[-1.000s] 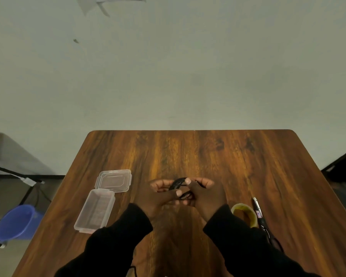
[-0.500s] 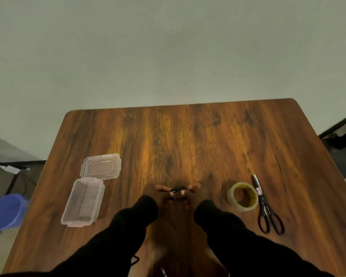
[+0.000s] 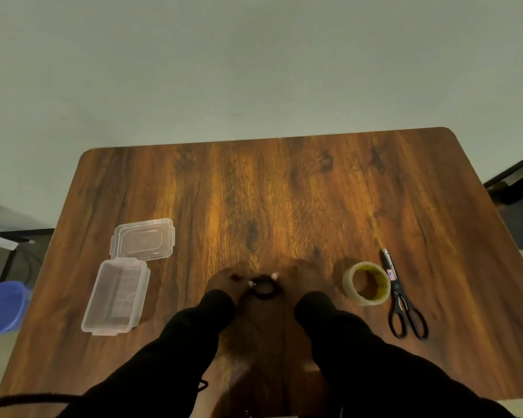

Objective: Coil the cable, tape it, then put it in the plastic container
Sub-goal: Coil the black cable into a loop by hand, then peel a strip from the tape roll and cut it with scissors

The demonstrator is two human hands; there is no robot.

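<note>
Counted on wooden worktop [image 3: 284, 191]: 1 cable [image 3: 264, 287], 1 plastic container [image 3: 115, 297], 1 lid [image 3: 144, 240], 1 tape roll [image 3: 366, 283], 1 pr scissors [image 3: 400, 297]. 2 hands in view, both in black sleeves.

Cable: black, thin, wound into small tight ring, several turns stacked, open centre. Sits at near-centre of worktop, btwn the 2 hands, low over or on the wood; can't tell which. No tape visible on it.

Left hand [image 3: 227, 283]: grip closed on left side of coil, fingertips pinching the loops. Right hand [image 3: 299, 277]: blurred & same tone as wood; a pale nail shows at coil's upper right edge, touching or nearly so; can't tell how far grip is closed.

Container: clear, rectangular, open, lying well left of coil. Lid: clear, flat, just beyond container's far end, edges touching or almost.

Tape roll: clear w/ yellowish core, tilted on edge, right of right wrist. Scissors: black handles, closed, tips pointing away, just right of roll.

Off worktop, far left: 1 blue bucket [image 3: 2, 306] on floor.
</note>
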